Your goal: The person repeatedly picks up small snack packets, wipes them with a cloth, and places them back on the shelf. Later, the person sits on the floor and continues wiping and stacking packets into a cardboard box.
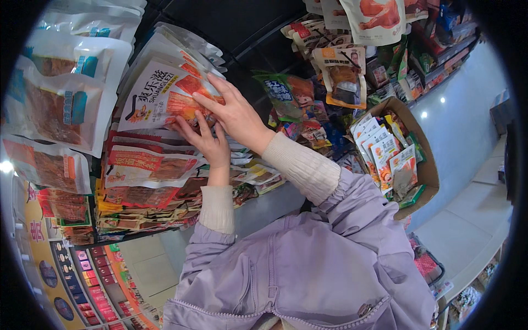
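Observation:
Both of my hands are on a white snack packet (152,99) with orange pictures and printed writing, at the front of a row of similar packets. My left hand (208,142) has its fingertips at the packet's lower right edge. Just above it, my right hand (237,111) lies with fingers spread over the packet's right side. Whether either hand grips the packet or only presses on it cannot be told. Below sits a row of red and clear snack packets (144,167).
Clear packets with blue labels (86,103) stand at the left. A cardboard box (427,165) of small white packets is at the right. Mixed snack bags (295,97) fill the middle of the display, and a tan hanging packet (344,78) is above them.

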The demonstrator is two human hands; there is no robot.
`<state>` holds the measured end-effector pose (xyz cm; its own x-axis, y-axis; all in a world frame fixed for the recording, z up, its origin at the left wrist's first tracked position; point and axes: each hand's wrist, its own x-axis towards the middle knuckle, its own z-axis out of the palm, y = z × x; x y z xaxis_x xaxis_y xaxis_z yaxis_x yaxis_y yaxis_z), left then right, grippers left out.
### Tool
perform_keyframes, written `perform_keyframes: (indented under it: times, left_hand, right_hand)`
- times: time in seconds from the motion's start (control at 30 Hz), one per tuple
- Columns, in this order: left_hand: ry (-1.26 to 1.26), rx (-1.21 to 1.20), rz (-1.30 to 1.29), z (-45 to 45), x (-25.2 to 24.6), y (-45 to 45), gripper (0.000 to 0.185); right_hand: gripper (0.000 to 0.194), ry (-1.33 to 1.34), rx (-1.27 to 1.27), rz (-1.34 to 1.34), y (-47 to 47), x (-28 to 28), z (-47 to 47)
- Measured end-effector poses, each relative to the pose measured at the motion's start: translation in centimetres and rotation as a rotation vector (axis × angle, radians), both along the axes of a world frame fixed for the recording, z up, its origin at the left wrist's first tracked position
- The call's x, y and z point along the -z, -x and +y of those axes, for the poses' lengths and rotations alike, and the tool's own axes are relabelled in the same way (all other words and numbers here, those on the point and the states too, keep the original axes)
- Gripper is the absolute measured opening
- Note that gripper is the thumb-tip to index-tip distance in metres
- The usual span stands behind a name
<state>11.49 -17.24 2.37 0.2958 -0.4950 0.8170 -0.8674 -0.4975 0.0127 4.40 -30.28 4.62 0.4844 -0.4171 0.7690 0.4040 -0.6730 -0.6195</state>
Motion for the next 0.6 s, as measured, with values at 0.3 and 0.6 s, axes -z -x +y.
perform_keyframes:
  times: [0.3,0.6]
  left_hand:
    - [0.011,0.002,0.009,-1.5,-1.1,-0.9,0.063]
    - [0.004,-0.001,0.077,-0.6,0.0,6.4,0.072]
  right_hand:
    - [0.047,-0.042,-0.018,0.108,-0.3,-0.6,-0.4]
    - [0.05,0.023,-0.029,0.087,6.8,1.8,0.5]
